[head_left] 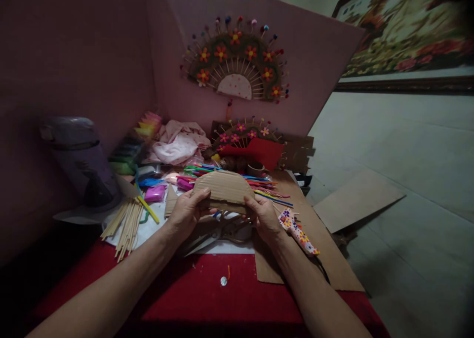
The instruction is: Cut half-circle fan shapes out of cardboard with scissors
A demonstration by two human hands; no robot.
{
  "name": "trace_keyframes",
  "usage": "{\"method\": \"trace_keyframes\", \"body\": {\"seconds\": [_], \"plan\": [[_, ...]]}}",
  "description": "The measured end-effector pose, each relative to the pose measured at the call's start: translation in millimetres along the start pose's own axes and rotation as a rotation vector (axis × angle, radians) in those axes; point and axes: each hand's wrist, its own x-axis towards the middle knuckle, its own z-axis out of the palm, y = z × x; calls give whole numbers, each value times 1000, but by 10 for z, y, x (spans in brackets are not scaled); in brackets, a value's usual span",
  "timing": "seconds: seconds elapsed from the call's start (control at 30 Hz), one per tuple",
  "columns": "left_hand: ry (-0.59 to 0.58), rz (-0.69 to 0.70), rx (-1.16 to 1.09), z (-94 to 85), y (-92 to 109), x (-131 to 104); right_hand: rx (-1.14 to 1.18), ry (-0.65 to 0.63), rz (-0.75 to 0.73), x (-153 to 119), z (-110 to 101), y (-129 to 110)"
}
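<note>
Left hand (185, 210) and right hand (267, 215), you're pinching ribbed, half-round cardboard (224, 186) above red-clothed counter (177, 293); metal scissors (232, 233) lying at six o'clock, small packet (155, 193) holding purple material at nine.

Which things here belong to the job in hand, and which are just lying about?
Job, judging by the craft supplies:
- cardboard piece, held by left hand and right hand
- probably scissors, wooden sticks, flowered glue gun

Apparently just about:
- purple flask
- framed picture
- silver disc
</note>
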Motion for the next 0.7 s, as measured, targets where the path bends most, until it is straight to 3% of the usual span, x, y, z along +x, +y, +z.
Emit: {"method": "trace_keyframes", "body": {"seconds": [0.43, 0.7], "plan": [[2, -18, -107, -36, -120, -4, 41, 53, 34, 9, 15, 124], [-59, -96, -101, 111, -286, -81, 43, 135, 67, -76, 162, 120]]}}
